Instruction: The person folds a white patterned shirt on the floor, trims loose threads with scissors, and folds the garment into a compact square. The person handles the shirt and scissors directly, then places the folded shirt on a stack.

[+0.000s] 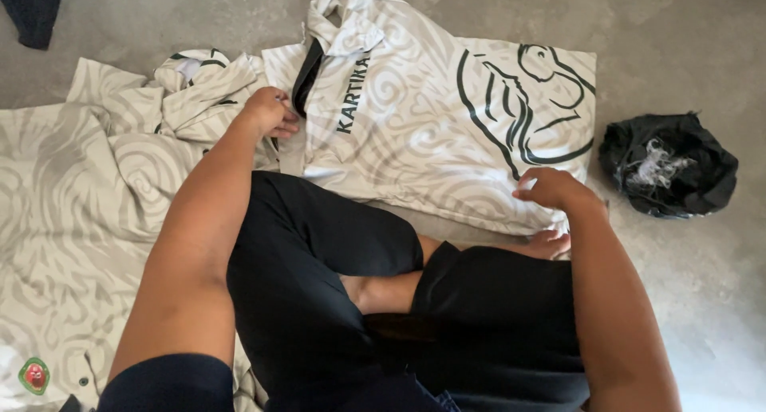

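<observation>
- To the left of the left hand, a pile of pale swirl-patterned shirts (72, 197) lies spread on the floor, loose and crumpled, with a small round badge showing near its lower corner.
- The left hand (270, 111) reaches forward, fingers curled and pinching the cloth at the near edge of the folded shirt, just beside its dark collar (307, 77). The thumb is hidden, so how firm the pinch is cannot be told.
- Between the two hands lies the folded shirt (423, 117), same pale swirl cloth, flat on the floor (678, 300), with a dark line drawing on the side toward the right hand.
- Below the hands, the person's crossed legs in dark trousers (319, 284) press close against the shirt's near edge; a bare foot shows just under the right hand.
- The right hand (550, 187) rests on the shirt's near right corner, fingers bent and gathered, seemingly holding the hem; the fingertips are turned away, so the exact grip is unclear.
- To fold well from here, my judgement is that both hands should keep the edge taut and level, so the cloth does not bunch against the knees.
- To the right of the right hand, well apart, a crumpled black bag (669, 165) sits on the floor with pale threads inside.
</observation>
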